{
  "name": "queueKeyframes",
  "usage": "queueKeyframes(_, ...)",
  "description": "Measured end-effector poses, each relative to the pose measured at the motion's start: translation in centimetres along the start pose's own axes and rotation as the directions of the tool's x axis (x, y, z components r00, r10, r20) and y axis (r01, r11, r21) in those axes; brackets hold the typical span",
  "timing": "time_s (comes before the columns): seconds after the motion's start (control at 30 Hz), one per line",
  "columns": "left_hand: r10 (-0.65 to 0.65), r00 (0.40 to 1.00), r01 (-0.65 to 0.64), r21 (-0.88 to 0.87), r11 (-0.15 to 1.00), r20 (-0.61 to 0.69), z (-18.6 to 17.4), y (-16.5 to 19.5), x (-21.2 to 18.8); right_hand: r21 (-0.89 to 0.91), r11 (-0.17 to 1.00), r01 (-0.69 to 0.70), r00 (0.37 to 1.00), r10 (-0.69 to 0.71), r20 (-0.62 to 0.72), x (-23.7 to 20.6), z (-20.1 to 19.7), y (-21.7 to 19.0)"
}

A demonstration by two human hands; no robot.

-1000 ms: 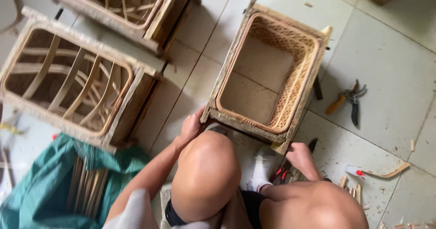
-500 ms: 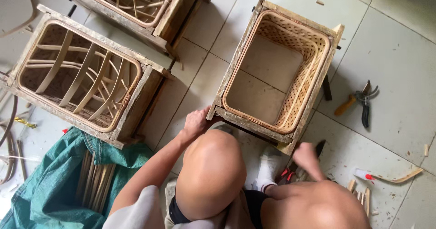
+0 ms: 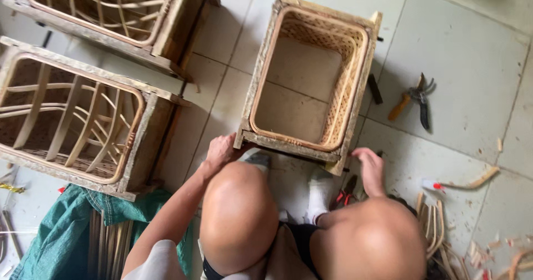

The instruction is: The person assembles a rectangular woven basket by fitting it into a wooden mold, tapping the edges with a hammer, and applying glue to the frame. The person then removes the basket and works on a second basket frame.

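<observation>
Between both knees, left hand [image 3: 221,151] grips woven basket frame [image 3: 261,88] corner.

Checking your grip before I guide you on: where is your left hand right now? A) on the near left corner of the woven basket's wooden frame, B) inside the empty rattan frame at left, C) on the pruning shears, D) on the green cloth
A: the left hand grips the near left corner of the basket frame; the pruning shears lie untouched on the floor tiles.
</observation>
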State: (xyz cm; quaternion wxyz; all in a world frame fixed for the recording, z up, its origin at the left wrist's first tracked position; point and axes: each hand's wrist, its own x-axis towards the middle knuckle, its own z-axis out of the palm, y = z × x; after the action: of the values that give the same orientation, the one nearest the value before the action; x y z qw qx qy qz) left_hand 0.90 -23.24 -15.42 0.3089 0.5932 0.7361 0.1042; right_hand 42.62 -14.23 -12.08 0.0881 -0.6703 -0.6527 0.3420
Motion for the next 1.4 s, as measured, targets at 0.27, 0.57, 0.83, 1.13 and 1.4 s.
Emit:
queueKeyframes(0.27,-0.021,1.0,0.021,-0.041,0.999,0.012,0.1,0.9,-0.8,0.118,0.992,-0.054,0.998,0.049,0.048,-1.7,0.3,2.2)
queueKeyframes(0.57,0.093,0.992,-0.106,0.169,0.98,0.086,-0.5,1.1,-1.0,0.274,0.961,-0.042,0.994,0.013,0.108,-3.1,1.8,4.9)
queueKeyframes(0.83,0.147,0.983,-0.169,0.233,0.958,0.109,-2.0,3.2,-1.5,0.251,0.966,0.057,0.998,-0.063,0.016,-2.3,2.9,9.6)
queueKeyframes(1.13,0.137,0.984,-0.157,0.206,0.966,0.111,-2.2,3.4,-1.5,0.394,0.903,0.172,0.967,-0.231,0.105,-3.4,2.4,8.2)
queueKeyframes(1.4,0.078,0.987,-0.109,0.219,0.97,0.143,-1.8,2.8,-1.6,0.296,0.941,0.163,0.975,-0.2,0.101,-4.3,2.6,8.3)
